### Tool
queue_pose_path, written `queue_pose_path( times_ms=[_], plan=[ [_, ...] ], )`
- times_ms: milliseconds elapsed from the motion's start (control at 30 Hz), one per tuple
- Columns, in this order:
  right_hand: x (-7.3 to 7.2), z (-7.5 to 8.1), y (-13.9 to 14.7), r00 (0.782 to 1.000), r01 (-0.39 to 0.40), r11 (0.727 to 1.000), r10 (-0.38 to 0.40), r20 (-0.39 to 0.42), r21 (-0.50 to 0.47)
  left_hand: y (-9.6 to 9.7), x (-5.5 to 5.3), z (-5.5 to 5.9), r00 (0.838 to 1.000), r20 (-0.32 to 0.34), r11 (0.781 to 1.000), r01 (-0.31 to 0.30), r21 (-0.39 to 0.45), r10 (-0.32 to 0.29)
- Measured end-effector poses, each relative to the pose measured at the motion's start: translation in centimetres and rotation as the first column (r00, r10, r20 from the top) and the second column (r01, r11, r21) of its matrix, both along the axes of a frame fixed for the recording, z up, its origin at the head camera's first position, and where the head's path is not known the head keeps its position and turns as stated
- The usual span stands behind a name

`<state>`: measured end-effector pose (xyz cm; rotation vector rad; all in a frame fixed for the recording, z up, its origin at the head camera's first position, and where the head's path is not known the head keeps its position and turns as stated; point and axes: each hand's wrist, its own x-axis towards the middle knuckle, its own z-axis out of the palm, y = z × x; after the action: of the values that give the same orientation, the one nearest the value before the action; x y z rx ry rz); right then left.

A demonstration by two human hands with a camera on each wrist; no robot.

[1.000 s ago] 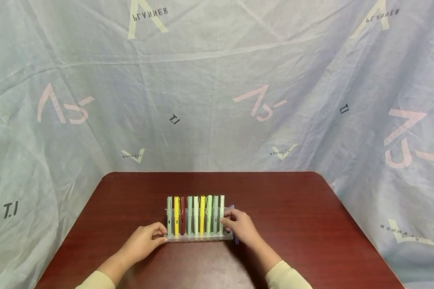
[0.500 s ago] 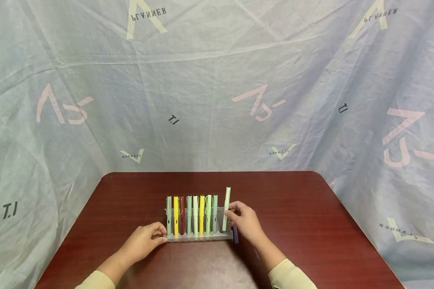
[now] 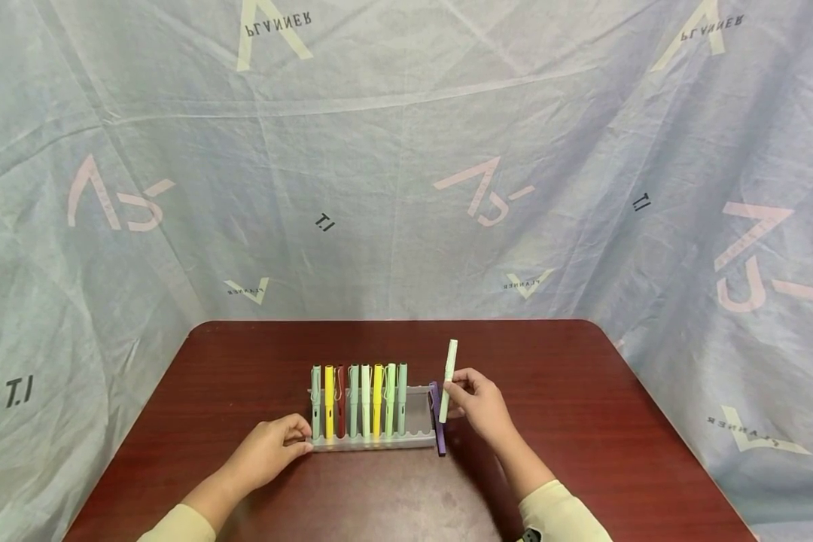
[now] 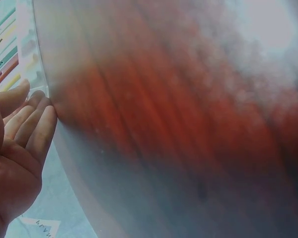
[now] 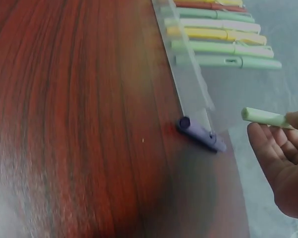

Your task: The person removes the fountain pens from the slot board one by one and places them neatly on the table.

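Note:
A clear pen rack [image 3: 373, 444] stands on the table, with several capped pens side by side in green, yellow and dark red. My left hand [image 3: 267, 452] holds the rack's left end between thumb and fingers; the left wrist view shows this hand [image 4: 25, 139] at the rack's corner. My right hand [image 3: 477, 403] pinches a pale green pen [image 3: 449, 376] upright, slightly tilted, raised beyond the rack's right end. In the right wrist view the pen's end [image 5: 263, 116] sticks out past the fingertips. A purple pen [image 3: 438, 421] lies along the rack's right end.
The dark red wooden table [image 3: 549, 436] extends around the rack on all sides. Grey printed cloth [image 3: 393, 165] hangs behind and at both sides of the table. Slots at the rack's right end hold no pens.
My right hand has lifted the pale green pen out of the rack's rightmost filled slot and carried it up and right, uncovering the purple pen. The left hand stays at the rack.

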<state>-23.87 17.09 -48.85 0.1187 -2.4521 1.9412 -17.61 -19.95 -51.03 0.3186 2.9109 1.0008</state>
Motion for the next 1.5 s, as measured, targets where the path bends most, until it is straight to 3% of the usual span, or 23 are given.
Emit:
queue_pose_path(
  times_ms=[333,567,833,1100,1233,1300,1367,1500],
  plan=[
    [-0.1,-2.1,1.5,0.991,-0.070,0.984,0.050,0.124,0.167,0.1,-0.1,0.1,1.000,0.010,1.000,-0.007,-0.001,0.007],
    [-0.2,-3.6,1.4,0.981,-0.084,0.968,0.039,0.190,0.238,0.0,-0.1,0.0,1.000,-0.001,1.000,-0.005,-0.001,0.005],
    [-0.2,-3.5,1.0,0.987,-0.091,0.924,0.033,0.160,0.372,0.0,0.0,-0.1,1.000,0.010,1.000,-0.006,-0.005,0.006],
    [-0.1,-3.2,1.0,0.989,-0.098,0.907,0.041,0.145,0.409,0.0,-0.1,0.0,1.000,0.018,1.000,-0.015,-0.004,0.015],
    [0.0,-2.7,1.0,0.995,-0.053,0.885,0.006,0.102,0.463,0.1,-0.1,0.0,0.999,0.030,1.000,-0.015,-0.006,0.015],
    [0.1,-2.3,0.8,0.998,-0.020,0.889,-0.008,0.059,0.458,0.1,-0.1,0.0,1.000,0.026,1.000,-0.012,-0.006,0.012],
    [0.2,-1.8,0.5,1.000,-0.017,0.909,0.011,0.018,0.416,0.1,-0.1,0.0,1.000,0.023,1.000,-0.012,-0.002,0.012],
    [0.5,-0.9,-0.5,0.990,-0.132,0.942,0.143,-0.012,0.309,0.0,0.0,0.1,1.000,0.015,1.000,-0.015,-0.007,0.015]
  ],
)
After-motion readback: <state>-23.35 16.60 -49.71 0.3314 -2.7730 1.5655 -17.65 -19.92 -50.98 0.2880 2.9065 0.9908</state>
